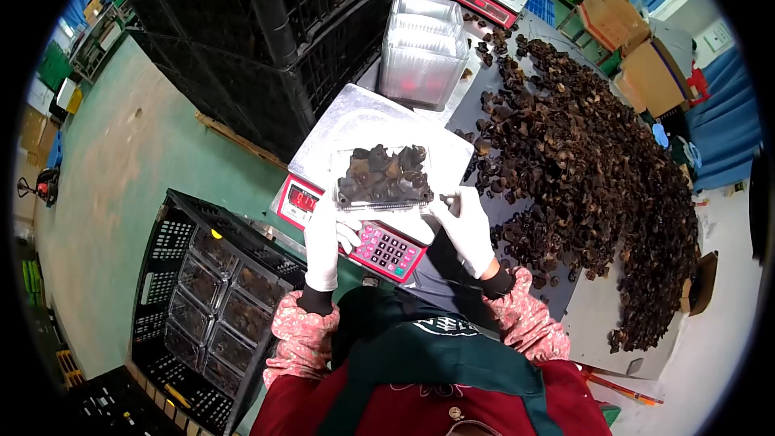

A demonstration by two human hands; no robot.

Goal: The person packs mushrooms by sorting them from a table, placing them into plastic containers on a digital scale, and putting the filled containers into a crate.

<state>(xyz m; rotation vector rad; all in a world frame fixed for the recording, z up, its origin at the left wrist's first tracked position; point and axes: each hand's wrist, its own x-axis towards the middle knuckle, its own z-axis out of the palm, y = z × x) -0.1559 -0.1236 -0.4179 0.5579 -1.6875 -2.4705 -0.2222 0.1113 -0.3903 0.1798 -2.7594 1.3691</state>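
A clear tub [381,180] filled with dark brown, crinkled pieces sits on the pale pan of a red-trimmed scale [355,113], between the person's two white-gloved hands. The left hand [329,241] is at the tub's near left corner, its fingers bent over the scale's front; the right hand [468,228] has its fingertips at the near right corner. Whether either one pinches the tub or merely touches it, I cannot tell. Behind the pan stand nested clear tubs [424,52]. Lower left, a black crate [148,307] holds two rows of packed tubs [244,319] with dark contents, and a yellow spot shows near its far end. Tall black crates [218,40] rise beyond the scale. A broad heap [581,145] of similar dark pieces covers much of the table [593,319] on the right. The display [303,199] glows red and seems to read 0.17, the last digit being unclear. White lettering on the green apron [444,355] is illegible.
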